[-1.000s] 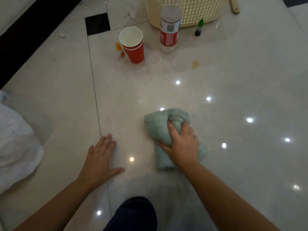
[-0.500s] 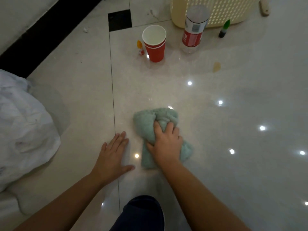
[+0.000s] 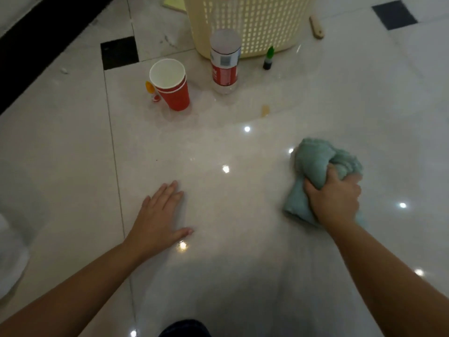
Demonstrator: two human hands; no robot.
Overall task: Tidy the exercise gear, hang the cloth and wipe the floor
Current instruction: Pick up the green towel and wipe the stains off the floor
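Observation:
A bunched pale green cloth (image 3: pixel 313 164) lies on the glossy white tile floor (image 3: pixel 243 203) at the right. My right hand (image 3: pixel 334 199) presses down on it, fingers closed around its folds. My left hand (image 3: pixel 159 221) rests flat on the floor to the left, fingers spread, holding nothing. A small yellowish stain (image 3: pixel 265 110) marks the floor further ahead, between the cloth and the bottle.
Ahead stand stacked red paper cups (image 3: pixel 171 87), a plastic bottle (image 3: pixel 224 62) with a red label, a small green-capped bottle (image 3: pixel 268 59) and a cream perforated basket (image 3: pixel 247 23). A tiny orange-capped bottle (image 3: pixel 151 90) stands beside the cups. White fabric (image 3: pixel 9 254) lies at the left edge.
My right hand has slid the green cloth to the right across the floor, away from my left hand. The left hand stays flat on the floor.

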